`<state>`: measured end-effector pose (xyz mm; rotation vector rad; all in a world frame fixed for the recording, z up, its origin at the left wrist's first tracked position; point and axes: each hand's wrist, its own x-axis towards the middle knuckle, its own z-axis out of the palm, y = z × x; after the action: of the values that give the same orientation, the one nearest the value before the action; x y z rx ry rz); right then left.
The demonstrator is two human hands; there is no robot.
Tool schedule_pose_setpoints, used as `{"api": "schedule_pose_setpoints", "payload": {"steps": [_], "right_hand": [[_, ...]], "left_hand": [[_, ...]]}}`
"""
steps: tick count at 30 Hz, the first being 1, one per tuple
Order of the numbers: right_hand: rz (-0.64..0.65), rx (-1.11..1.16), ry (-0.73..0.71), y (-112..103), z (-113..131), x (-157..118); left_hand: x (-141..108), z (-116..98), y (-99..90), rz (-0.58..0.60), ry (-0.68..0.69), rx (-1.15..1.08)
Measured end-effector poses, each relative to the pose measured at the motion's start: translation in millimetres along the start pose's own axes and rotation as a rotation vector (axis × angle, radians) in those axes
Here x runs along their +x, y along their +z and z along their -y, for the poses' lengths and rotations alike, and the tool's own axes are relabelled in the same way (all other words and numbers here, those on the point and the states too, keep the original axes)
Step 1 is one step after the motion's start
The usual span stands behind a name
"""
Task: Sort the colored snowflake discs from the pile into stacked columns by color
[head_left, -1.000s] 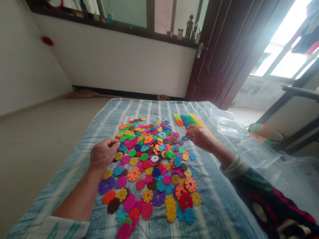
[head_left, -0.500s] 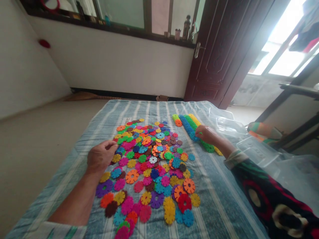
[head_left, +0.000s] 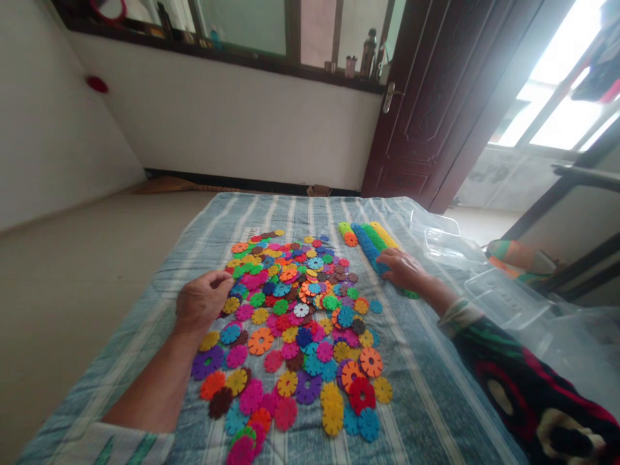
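Slanting toward the right edge of the cloth (head_left: pixel 426 394), the blue row (head_left: pixel 366 243) is touched endmost by the right hand (head_left: pixel 403 268); its grip cannot be told.

Multicoloured discs (head_left: pixel 304 337); blue, green and yellow rows (head_left: pixel 372 245); white-striped blue cloth (head_left: pixel 426 387)

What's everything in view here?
Cloth: one, blue striped white, front and middle
Loose discs: too many to count, mixed colours, cloth's middle
Long disc rows: three, blue, green and yellow, cloth's far right
Short disc row: one, lime and orange, beside them
Clear boxes: several, colourless, right
Door: one, dark red, back right
Ledge: one, dark, back
Bottle: one, dark, near door
Box: one, brown, beyond cloth
Left hand: one, bare, at discs' left edge
Right hand: one, bare, at long rows
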<state>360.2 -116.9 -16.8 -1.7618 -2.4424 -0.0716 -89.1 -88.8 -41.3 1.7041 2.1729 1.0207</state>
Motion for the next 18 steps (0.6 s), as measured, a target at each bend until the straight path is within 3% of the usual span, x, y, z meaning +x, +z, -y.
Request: {"api": "schedule_pose_setpoints", "payload": {"steps": [8,15,18], "right_hand": [[-0.050,0.003,-0.050,-1.7,9.5,0.8],[-0.077,0.192,-0.308,-11.8,83.4,4.9],[-0.061,0.207,-0.340,-10.7,117.0,12.3]], "left_hand": [[0.4,1.2,1.3,0.007,0.016,0.001],[-1.0,-0.9,1.2,0.013,0.013,0.007],[-1.9,-2.4,-0.2,0.011,0.020,0.018]]}}
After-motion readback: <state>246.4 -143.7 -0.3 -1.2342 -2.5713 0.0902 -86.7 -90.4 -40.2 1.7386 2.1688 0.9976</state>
